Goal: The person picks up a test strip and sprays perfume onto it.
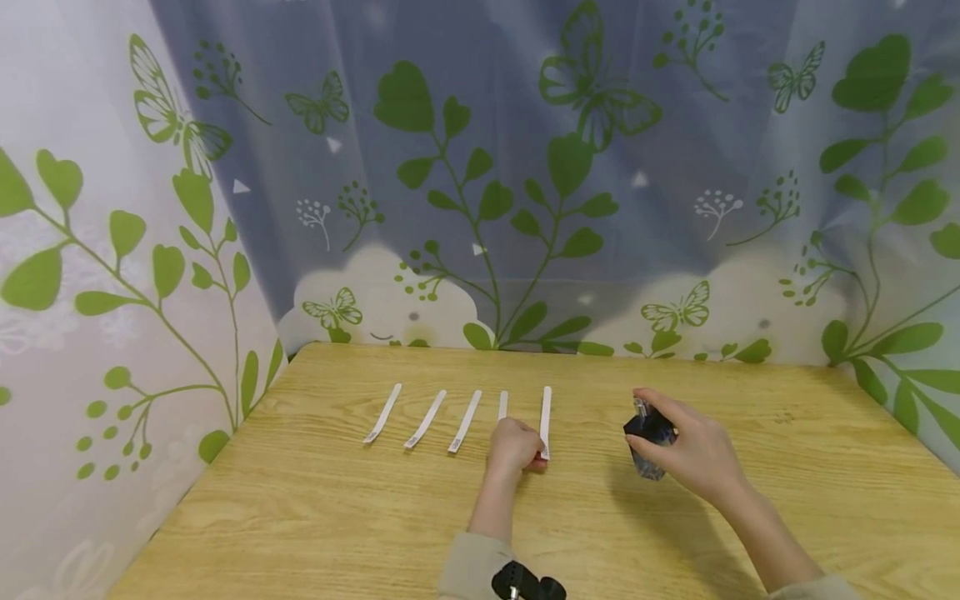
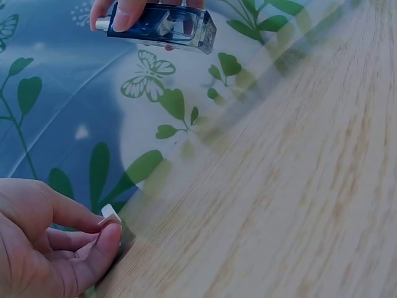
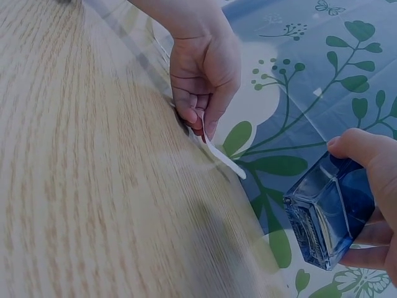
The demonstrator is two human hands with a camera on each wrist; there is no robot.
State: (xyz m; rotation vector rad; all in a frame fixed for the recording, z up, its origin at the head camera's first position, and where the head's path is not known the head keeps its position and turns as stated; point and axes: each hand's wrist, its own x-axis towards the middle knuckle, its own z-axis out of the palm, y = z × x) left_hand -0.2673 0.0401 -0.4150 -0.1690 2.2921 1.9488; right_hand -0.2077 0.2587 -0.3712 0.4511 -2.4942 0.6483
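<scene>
My left hand [image 1: 514, 447] pinches the near end of a white paper test strip [image 1: 547, 412] between thumb and finger. In the right wrist view that strip [image 3: 224, 158] sticks out from the fingertips. My right hand [image 1: 701, 457] grips a dark blue glass perfume bottle [image 1: 649, 442], with the index finger at its silvery spray top [image 1: 641, 406]. The bottle is held to the right of the strip, apart from it. The left wrist view shows the bottle [image 2: 164, 26] lying sideways in the picture, its clear thick base facing away from the spray top.
Left of the pinched strip, more white strips lie in a row on the wooden table [image 1: 337, 508]: one [image 1: 503, 405] partly behind my left hand, then others [image 1: 466, 422]. A leaf-and-butterfly patterned curtain [image 1: 480, 167] hangs behind and at the left.
</scene>
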